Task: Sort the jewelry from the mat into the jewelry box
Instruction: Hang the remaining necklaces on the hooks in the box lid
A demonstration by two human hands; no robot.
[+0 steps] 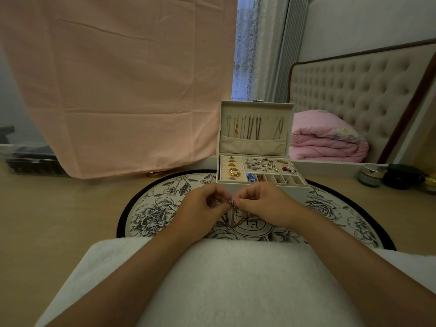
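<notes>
A round floral mat (151,208) lies on the floor before me. At its far edge stands a cream jewelry box (304,192) with its lid up; necklaces hang inside the lid, rings sit in the left rolls, and earrings and charms fill the right compartments. My left hand (198,208) and my right hand (266,204) meet just in front of the box and both pinch a small dark-and-gold necklace (230,202) between fingertips. Its chain hangs down from my fingers onto the mat.
A white towel (236,284) covers my lap. A pink sheet (118,90) hangs at the left, a folded pink quilt (328,140) and a tufted headboard stand at the right. Small jars (372,175) sit on the floor far right.
</notes>
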